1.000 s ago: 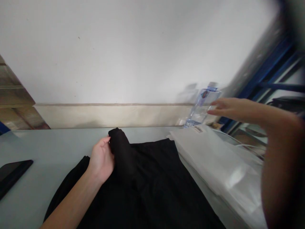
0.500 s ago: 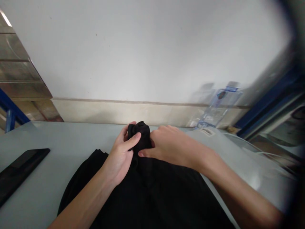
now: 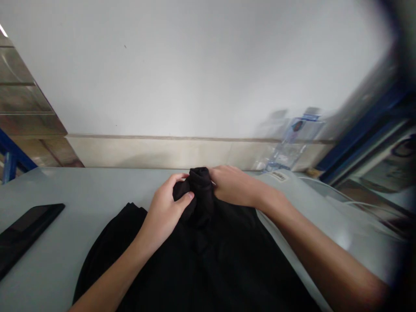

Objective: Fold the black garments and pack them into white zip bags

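A black garment [image 3: 208, 264] lies spread over the grey table in front of me, its lower part running out of view. At its far end the cloth is bunched into a rolled, folded lump that stands up between my hands. My left hand [image 3: 169, 199] pinches the left side of this lump, thumb in front and fingers behind. On the other side, my right hand [image 3: 232, 184] is closed on the cloth, with its fingertips partly hidden behind the lump. Which part of the garment is bunched I cannot tell.
A black phone-like slab [image 3: 29, 234] rests at the table's left. Toward the back right stands a clear plastic bottle [image 3: 289, 143] against the white wall [image 3: 182, 69]. Near it lies a pale plastic bag [image 3: 312, 208] with a label. Blue metal posts [image 3: 354, 138] flank the table [image 3: 107, 182].
The bunched cloth now stands slightly higher and further right, its rolled end turned up. My right hand has moved up and behind it, and my left thumb has shifted slightly down.
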Demonstrator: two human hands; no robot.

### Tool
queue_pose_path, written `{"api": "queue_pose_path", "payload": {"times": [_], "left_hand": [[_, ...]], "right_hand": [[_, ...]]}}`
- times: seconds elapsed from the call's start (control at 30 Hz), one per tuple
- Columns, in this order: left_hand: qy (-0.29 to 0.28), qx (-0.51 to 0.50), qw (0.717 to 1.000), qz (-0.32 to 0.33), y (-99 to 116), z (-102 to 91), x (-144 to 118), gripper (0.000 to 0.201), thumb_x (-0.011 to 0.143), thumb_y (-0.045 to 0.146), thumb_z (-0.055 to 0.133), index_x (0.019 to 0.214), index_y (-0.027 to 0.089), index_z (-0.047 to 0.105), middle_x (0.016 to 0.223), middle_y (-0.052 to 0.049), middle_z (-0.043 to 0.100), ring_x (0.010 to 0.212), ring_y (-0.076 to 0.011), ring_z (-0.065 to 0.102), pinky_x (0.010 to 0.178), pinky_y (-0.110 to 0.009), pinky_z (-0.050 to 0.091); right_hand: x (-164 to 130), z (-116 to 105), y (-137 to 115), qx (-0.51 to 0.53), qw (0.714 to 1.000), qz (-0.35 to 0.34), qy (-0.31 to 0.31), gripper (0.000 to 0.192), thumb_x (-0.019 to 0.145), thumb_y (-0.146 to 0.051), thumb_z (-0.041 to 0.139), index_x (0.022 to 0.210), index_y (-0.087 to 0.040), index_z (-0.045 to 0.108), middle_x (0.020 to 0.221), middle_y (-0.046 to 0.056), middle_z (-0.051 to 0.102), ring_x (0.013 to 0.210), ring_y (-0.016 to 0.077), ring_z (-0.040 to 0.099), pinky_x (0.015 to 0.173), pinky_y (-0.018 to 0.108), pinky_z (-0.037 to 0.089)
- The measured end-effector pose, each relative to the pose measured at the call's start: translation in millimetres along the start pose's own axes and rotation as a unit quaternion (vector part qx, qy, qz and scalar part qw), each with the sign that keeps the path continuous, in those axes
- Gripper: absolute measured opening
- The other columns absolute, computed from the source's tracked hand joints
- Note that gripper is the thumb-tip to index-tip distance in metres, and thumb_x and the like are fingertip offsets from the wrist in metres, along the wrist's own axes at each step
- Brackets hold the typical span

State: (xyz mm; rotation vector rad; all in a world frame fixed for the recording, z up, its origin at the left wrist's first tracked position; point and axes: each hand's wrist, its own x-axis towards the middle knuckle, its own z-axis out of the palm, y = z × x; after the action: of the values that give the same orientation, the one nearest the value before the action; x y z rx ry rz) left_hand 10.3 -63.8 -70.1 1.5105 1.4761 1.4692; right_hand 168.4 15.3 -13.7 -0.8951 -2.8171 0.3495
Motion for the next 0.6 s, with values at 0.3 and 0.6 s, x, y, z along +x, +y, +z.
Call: {"api": "queue_pose_path", "payload": {"times": [0.3,0.6], "left_hand": [[0.108,0.219,0.965,0.092,-10.8,-6.7,2.6,0.041,0.072,0.012,0.06,0.111,0.02,0.05,0.108,-0.007,0.06,0.102,-0.0253,0.056,0.088,-0.042,0.044],[-0.035,0.011,0.982,0.187,19.7,-15.3,-12.6,0.044,0.083,0.009,0.051,0.122,0.03,0.049,0.127,0.001,0.054,0.118,-0.017,0.051,0.1,-0.03,0.041]], "right_hand": [[-1.5,-2.3,-13.7,0.133,0.98,-0.139,-0.041,0.053,0.072,-0.009,0.062,0.123,-0.018,0.049,0.112,0.006,0.061,0.097,0.0183,0.057,0.08,0.026,0.043],[-2.0,-9.2,-16.1,-0.075,0.98,-0.139,0.12,0.016,0.076,-0.018,0.063,0.091,-0.012,0.063,0.098,0.011,0.058,0.089,0.0219,0.055,0.076,0.032,0.04]]}}
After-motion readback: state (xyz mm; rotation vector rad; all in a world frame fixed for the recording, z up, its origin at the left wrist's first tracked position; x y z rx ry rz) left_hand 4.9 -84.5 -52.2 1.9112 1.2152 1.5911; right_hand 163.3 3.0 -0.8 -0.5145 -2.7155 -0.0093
